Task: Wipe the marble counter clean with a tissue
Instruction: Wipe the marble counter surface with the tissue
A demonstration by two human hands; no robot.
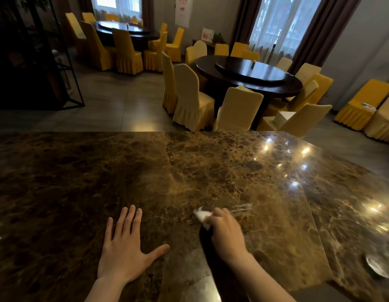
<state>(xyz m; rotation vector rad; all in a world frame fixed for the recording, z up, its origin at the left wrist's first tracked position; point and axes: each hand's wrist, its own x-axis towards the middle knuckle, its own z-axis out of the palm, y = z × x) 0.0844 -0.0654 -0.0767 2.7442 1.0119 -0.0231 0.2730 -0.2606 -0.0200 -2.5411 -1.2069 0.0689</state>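
A glossy brown marble counter (145,175) fills the lower half of the view. My right hand (227,233) is closed around a crumpled white tissue (202,216) and presses it against the marble near the counter's middle. Faint wet streaks (241,207) lie just right of the tissue. My left hand (124,247) rests flat on the counter to the left, palm down, fingers spread, holding nothing.
A round glass dish (377,265) sits on the counter at the far right. Beyond the counter's far edge stand round dark dining tables (250,73) ringed with yellow covered chairs (192,99). A black metal shelf frame (65,62) stands at the left.
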